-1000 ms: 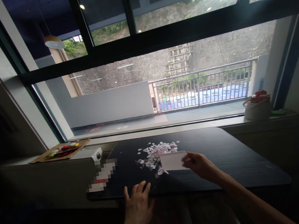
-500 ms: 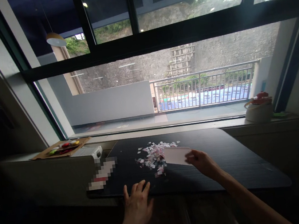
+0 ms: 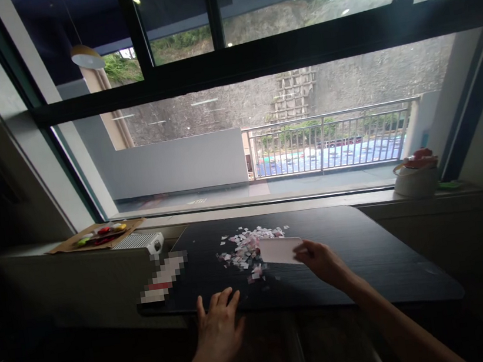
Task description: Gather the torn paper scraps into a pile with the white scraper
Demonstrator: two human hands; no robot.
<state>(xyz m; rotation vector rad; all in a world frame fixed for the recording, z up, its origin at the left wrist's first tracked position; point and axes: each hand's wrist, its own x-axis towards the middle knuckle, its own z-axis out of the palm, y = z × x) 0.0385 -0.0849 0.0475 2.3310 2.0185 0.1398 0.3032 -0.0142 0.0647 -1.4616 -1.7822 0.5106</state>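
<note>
A pile of small cut paper pieces [image 3: 244, 247], whitish and pinkish, lies scattered on the dark table [image 3: 344, 250]. My right hand [image 3: 321, 261] pinches the right end of a pale flat card [image 3: 281, 250]. The card's left edge meets the right side of the pile and hides some pieces behind it. Near the front edge of the table rests my left hand [image 3: 219, 320], fingers spread, holding nothing. A few loose pieces lie between the pile and my left hand.
A pixelated box-like item [image 3: 163, 280] lies at the table's left edge. Beyond it are a white ribbed device [image 3: 140, 243] and a brown board [image 3: 71, 242] with colourful items. A pale pot-like container [image 3: 416, 177] stands on the right windowsill. A large window [image 3: 237, 146] rises behind the table.
My right hand has shifted slightly left with the card, further over the pile's right side. My left hand stays about where it was. The whole view has moved a little.
</note>
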